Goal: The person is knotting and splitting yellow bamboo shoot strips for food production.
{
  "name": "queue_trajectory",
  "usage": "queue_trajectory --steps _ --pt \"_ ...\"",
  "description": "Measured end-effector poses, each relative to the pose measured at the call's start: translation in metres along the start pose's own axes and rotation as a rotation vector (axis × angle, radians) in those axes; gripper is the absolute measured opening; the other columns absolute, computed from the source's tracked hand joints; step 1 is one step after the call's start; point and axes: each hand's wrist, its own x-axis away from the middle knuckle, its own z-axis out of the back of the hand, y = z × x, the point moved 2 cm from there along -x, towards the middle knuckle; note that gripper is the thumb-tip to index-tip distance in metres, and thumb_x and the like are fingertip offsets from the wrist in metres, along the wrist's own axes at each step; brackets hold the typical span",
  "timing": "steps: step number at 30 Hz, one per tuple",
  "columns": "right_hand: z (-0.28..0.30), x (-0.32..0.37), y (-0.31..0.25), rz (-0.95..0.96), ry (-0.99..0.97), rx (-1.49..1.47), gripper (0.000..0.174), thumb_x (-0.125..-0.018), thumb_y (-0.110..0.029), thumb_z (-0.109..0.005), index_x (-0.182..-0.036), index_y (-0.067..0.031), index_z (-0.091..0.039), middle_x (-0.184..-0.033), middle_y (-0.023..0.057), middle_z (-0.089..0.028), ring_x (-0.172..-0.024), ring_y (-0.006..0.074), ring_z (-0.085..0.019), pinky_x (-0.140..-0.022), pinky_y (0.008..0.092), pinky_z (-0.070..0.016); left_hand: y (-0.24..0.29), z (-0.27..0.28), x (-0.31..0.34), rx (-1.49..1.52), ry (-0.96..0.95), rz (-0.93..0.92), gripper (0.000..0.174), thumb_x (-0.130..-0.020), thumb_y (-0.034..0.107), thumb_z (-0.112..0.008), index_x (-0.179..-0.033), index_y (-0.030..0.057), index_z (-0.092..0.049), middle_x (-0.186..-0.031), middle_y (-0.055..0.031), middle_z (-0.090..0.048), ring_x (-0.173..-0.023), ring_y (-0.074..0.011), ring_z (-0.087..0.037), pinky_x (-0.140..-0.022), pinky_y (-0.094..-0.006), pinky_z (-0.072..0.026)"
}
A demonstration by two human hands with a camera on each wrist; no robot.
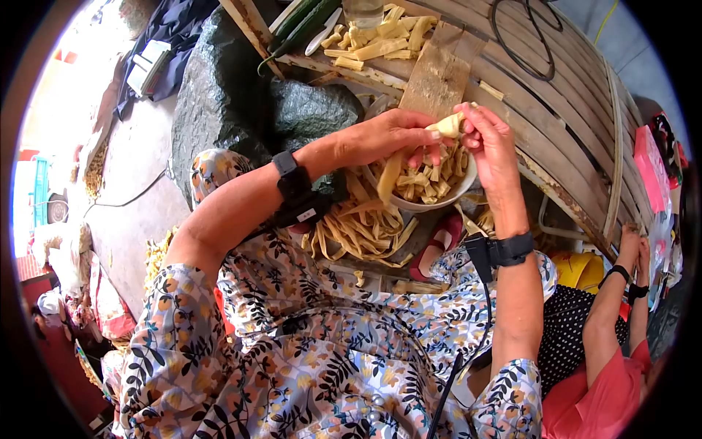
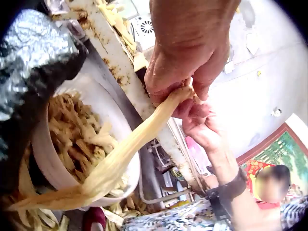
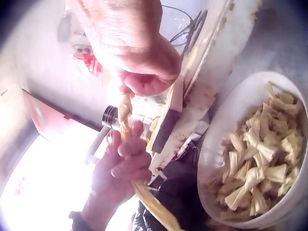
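Both hands hold one pale yellow strip point(image 1: 390, 178) above a white bowl point(image 1: 470, 181) of short folded pieces. The left hand point(image 1: 391, 137) curls its fingers round the strip, whose long loose end hangs down over the bowl in the left wrist view. Close beside it the right hand point(image 1: 488, 135) pinches the bunched, twisted end point(image 1: 447, 126). In the right wrist view the right hand point(image 3: 130, 53) is above the left hand point(image 3: 122, 166), with the twisted part point(image 3: 125, 110) between them.
Long strips point(image 1: 358, 230) lie below the bowl, beside a dark plastic bag point(image 1: 314, 110). A slatted table point(image 1: 541, 121) carries a wooden board point(image 1: 436, 73), folded pieces point(image 1: 380, 49), cucumbers point(image 1: 303, 25) and a black cable point(image 1: 528, 36). Another person's arms point(image 1: 610, 293) are at the right.
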Motion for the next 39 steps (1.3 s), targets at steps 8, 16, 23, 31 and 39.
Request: queue_trajectory --steps 8,16,23,31,39 --pt "-0.009 0.008 0.007 -0.098 -0.054 0.198 0.023 -0.077 -0.018 -0.066 -0.096 -0.0067 -0.062 -0.073 -0.0022 -0.057 -0.059 0.0012 -0.046 -0.047 0.014 -0.0353 -0.009 0.011 0.0 -0.007 0.002 0.025 0.028 -0.093 0.027 -0.043 -0.091 0.0022 -0.056 -0.068 0.0021 -0.05 -0.058 -0.0046 -0.043 -0.054 -0.0177 -0.0367" --pt "-0.006 0.003 0.004 -0.089 -0.058 -0.015 0.016 -0.078 -0.007 -0.063 -0.091 -0.0004 -0.061 -0.065 0.0003 -0.054 -0.05 0.0013 -0.04 -0.042 0.0142 -0.0291 -0.018 0.024 -0.004 0.339 -0.115 0.119 0.026 -0.092 0.025 -0.045 -0.088 0.001 -0.056 -0.063 0.003 -0.047 -0.053 -0.0041 -0.039 -0.049 -0.0169 -0.0324" --pt "-0.003 -0.024 -0.027 0.074 0.094 -0.032 0.016 -0.08 -0.013 -0.064 -0.09 -0.0009 -0.06 -0.066 0.001 -0.054 -0.051 0.0014 -0.041 -0.043 0.0151 -0.0338 0.027 0.052 -0.014 -0.364 0.249 -0.029 0.022 -0.09 0.02 -0.048 -0.089 0.0002 -0.058 -0.064 0.0025 -0.049 -0.057 -0.0052 -0.045 -0.053 -0.0188 -0.0384" --pt "0.002 -0.073 -0.021 0.215 0.252 -0.045 0.016 -0.08 -0.013 -0.064 -0.089 -0.0005 -0.06 -0.07 0.0037 -0.057 -0.054 0.0043 -0.046 -0.047 0.0162 -0.0409 0.025 0.085 -0.067 -0.549 0.561 -0.265 0.023 -0.086 0.02 -0.054 -0.076 0.0005 -0.061 -0.058 0.0036 -0.047 -0.053 -0.0041 -0.041 -0.047 -0.0206 -0.0338" --pt "0.006 -0.083 -0.019 0.212 0.286 -0.034 0.016 -0.08 -0.013 -0.064 -0.088 -0.0003 -0.06 -0.07 0.0041 -0.058 -0.054 0.005 -0.047 -0.046 0.0168 -0.0402 0.025 0.089 -0.074 -0.614 0.602 -0.3 0.022 -0.084 0.021 -0.056 -0.076 0.0006 -0.061 -0.056 0.0017 -0.049 -0.053 -0.0054 -0.043 -0.047 -0.0223 -0.0352"
